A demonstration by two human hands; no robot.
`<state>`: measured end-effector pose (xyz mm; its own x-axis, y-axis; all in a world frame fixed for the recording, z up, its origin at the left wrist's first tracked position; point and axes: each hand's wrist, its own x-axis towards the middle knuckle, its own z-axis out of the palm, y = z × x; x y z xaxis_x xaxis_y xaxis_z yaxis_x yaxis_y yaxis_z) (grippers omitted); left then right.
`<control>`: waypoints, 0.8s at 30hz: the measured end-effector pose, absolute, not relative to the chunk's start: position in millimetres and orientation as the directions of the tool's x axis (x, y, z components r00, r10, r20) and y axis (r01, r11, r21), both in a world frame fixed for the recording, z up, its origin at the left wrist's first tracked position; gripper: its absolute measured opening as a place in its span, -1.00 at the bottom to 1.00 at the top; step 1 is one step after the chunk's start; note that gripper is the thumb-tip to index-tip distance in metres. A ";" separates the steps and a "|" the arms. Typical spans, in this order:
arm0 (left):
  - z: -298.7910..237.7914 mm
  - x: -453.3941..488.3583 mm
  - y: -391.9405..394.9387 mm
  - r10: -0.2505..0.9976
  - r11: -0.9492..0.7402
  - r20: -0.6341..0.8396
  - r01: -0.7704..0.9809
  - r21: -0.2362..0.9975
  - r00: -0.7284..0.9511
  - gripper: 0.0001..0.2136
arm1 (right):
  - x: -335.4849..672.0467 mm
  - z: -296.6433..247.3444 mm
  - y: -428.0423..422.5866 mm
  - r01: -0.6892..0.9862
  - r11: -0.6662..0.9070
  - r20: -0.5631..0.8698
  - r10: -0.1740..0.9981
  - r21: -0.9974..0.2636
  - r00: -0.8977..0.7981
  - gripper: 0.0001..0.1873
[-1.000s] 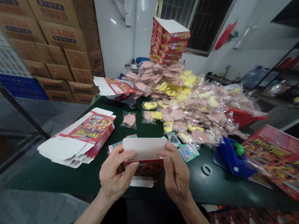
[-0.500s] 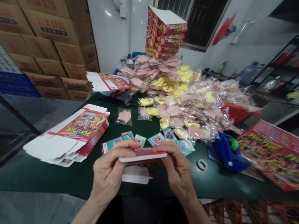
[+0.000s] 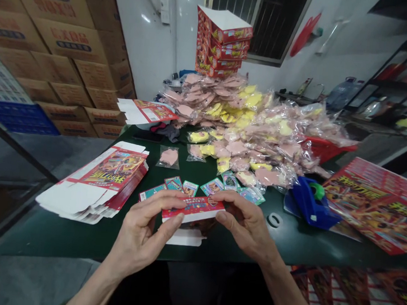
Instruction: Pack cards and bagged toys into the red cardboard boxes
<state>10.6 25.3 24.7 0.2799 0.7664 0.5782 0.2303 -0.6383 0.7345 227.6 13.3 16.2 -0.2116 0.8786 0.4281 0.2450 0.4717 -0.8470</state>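
Both my hands grip a red printed cardboard box (image 3: 194,210) from its two ends above the dark green table (image 3: 309,245). My left hand (image 3: 144,230) holds its left end, and my right hand (image 3: 249,226) holds its right end. A white cardboard flap (image 3: 185,237) shows below the box, and part of the box is hidden behind my fingers. Just beyond my hands lie several small colourful cards (image 3: 190,187), close to my fingertips but apart from them.
A stack of flat printed box blanks (image 3: 103,177) lies to the left. Behind rises a heap of pink and yellow items in plastic bags (image 3: 241,125), topped by stacked red boxes (image 3: 222,43). A blue tape dispenser (image 3: 312,203) and large red printed sheets (image 3: 375,203) lie to the right.
The box has tipped from showing its white inner panel upright to lying flatter, with its red printed side up. My hands have spread slightly, and the view has shifted a little.
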 end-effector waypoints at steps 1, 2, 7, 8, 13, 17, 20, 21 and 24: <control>27.6 10.7 26.3 0.752 -0.655 0.581 0.254 0.712 0.311 -0.80 | 228.5 16.1 13.2 0.265 0.475 0.428 0.877 -0.839 -0.219 -0.81; 29.4 10.8 27.4 0.736 -0.672 0.590 0.262 0.692 0.331 -0.79 | 229.2 15.9 13.3 0.282 0.488 0.440 0.871 -0.826 -0.219 -0.81; 29.3 12.9 29.9 0.701 -0.712 0.643 0.241 0.660 0.310 -0.79 | 228.9 16.5 13.1 0.348 0.608 0.571 0.793 -0.714 -0.213 -0.83; 29.2 13.8 29.6 0.704 -0.708 0.641 0.243 0.663 0.305 -0.80 | 228.2 17.5 12.6 0.350 0.618 0.585 0.784 -0.704 -0.208 -0.83; 33.8 15.9 29.0 0.678 -0.735 0.678 0.245 0.633 0.285 -0.85 | 224.7 23.9 9.7 0.336 0.642 0.635 0.758 -0.689 -0.149 -0.84; 39.3 12.6 30.5 0.649 -0.758 0.665 0.240 0.606 0.370 -0.83 | 224.7 23.8 8.7 0.317 0.661 0.651 0.743 -0.680 -0.153 -0.82; 37.5 11.1 28.0 0.605 -0.796 0.687 0.290 0.531 0.402 -0.81 | 224.6 20.0 7.8 0.328 0.673 0.663 0.731 -0.663 -0.160 -0.80; 35.1 11.1 26.3 0.582 -0.813 0.711 0.316 0.489 0.396 -0.81 | 224.0 18.7 7.3 0.334 0.681 0.674 0.722 -0.651 -0.158 -0.79; 26.2 10.6 20.6 0.514 -0.841 0.771 0.396 0.367 0.377 -0.78 | 220.6 17.2 5.6 0.355 0.697 0.706 0.696 -0.622 -0.131 -0.79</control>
<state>10.6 20.6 26.2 0.3767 0.5139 0.7707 0.3962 -0.8414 0.3674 220.6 5.6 17.2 -0.1306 0.6963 0.7058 0.3553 0.6975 -0.6223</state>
